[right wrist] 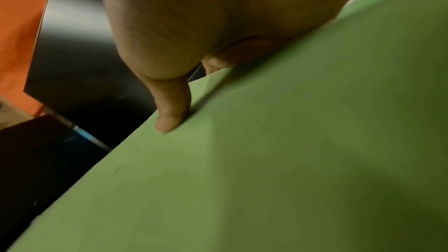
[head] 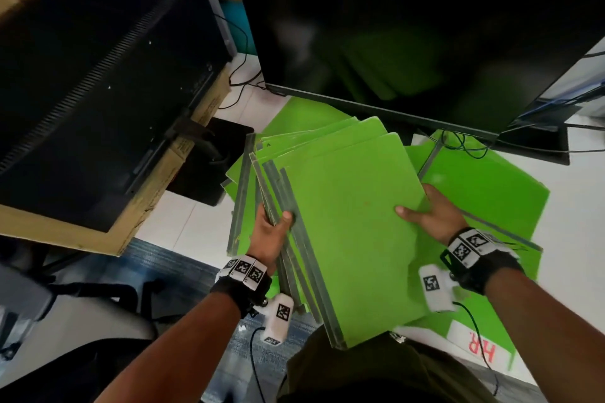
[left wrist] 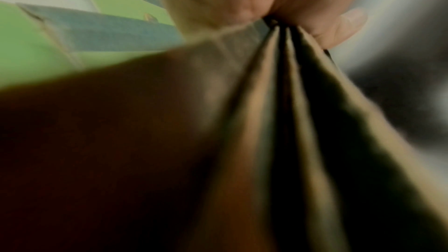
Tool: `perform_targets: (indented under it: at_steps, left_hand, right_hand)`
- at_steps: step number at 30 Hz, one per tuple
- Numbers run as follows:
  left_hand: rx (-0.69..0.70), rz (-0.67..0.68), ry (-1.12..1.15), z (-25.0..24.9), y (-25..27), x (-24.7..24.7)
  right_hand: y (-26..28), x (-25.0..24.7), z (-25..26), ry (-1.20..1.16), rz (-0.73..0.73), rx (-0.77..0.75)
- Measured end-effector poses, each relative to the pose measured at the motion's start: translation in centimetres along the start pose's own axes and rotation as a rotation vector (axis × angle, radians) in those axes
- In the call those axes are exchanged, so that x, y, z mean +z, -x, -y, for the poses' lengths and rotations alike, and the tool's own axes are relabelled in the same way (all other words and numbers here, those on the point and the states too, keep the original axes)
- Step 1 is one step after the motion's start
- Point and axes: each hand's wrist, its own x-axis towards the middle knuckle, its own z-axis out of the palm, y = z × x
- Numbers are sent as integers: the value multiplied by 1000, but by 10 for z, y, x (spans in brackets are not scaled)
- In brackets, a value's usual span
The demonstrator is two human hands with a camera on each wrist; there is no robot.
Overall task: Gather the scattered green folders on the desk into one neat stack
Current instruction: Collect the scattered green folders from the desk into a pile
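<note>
A fanned bundle of several green folders (head: 347, 226) with grey spines is held above the white desk (head: 183, 232), tilted toward me. My left hand (head: 273, 229) grips the bundle's spine edges, thumb on top; in the left wrist view the left hand (left wrist: 278, 16) pinches the folder edges (left wrist: 278, 83) together. My right hand (head: 425, 216) holds the top folder's right edge, thumb on its face; in the right wrist view the thumb of the right hand (right wrist: 173, 110) presses on the green cover (right wrist: 266, 170). More green folders (head: 484, 183) lie scattered under and right of the bundle.
A black monitor (head: 409, 26) stands right behind the folders, cables (head: 461, 141) beside its base. A second black monitor (head: 91, 91) rests on a cardboard box (head: 157, 180) at left. A white label reading "H.R." (head: 474, 343) lies at the desk's near right.
</note>
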Motion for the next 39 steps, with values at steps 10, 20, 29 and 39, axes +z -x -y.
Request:
perform_targets:
  at_steps: [10,20,29,39]
  left_hand:
    - [88,98,-22,-12,6,9]
    - [-9,236,13,-2,2,12]
    - [85,143,68,-15,-21,-22]
    - [34,104,32,-11,-35,-29]
  right_hand:
    - [-5,15,3,-174,-98,87]
    - [2,32,1,-136,-80,79]
    - [16,-32,-102,148,-672,561]
    - [26,-64,-152,-157,-544,561]
